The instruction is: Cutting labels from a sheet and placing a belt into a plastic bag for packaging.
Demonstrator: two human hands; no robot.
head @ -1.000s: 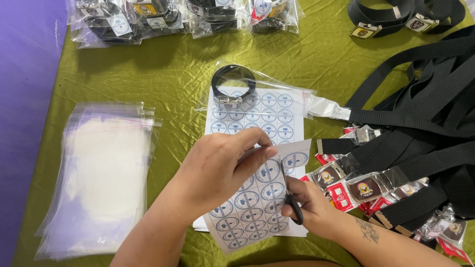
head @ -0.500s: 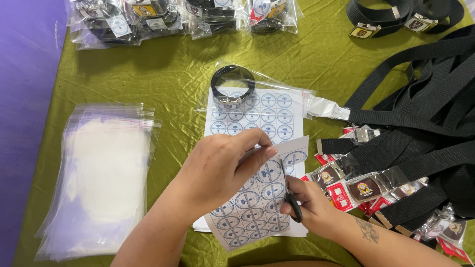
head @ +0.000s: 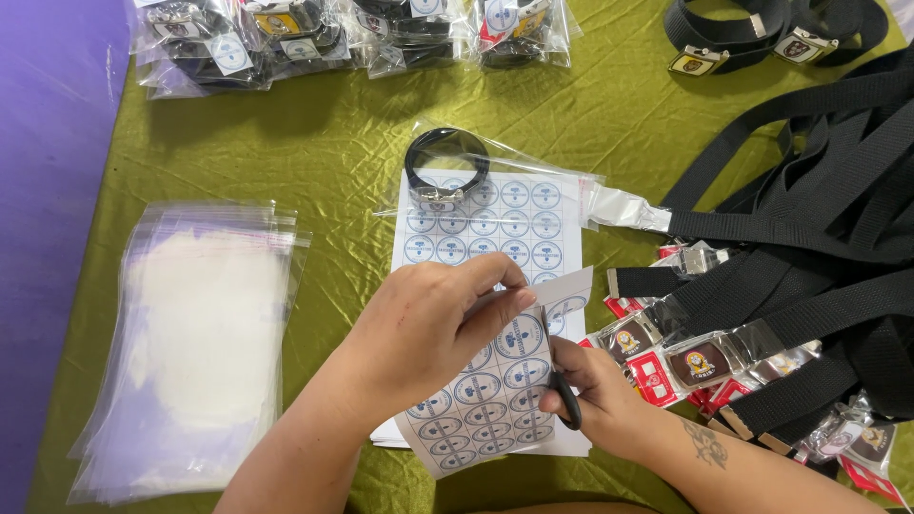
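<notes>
The left hand (head: 428, 328) pinches the sticker sheet (head: 495, 381); the right hand (head: 586, 390) grips black scissors (head: 564, 385). A crooked cut could damage one round sticker.

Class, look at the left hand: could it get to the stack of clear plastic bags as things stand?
Probably yes: the left hand pinches the sticker sheet, but only bare green cloth lies between it and the clear plastic bags.

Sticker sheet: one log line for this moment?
left hand holds sticker sheet | right hand grips black scissors | cutting sheet | green tablecloth
</notes>
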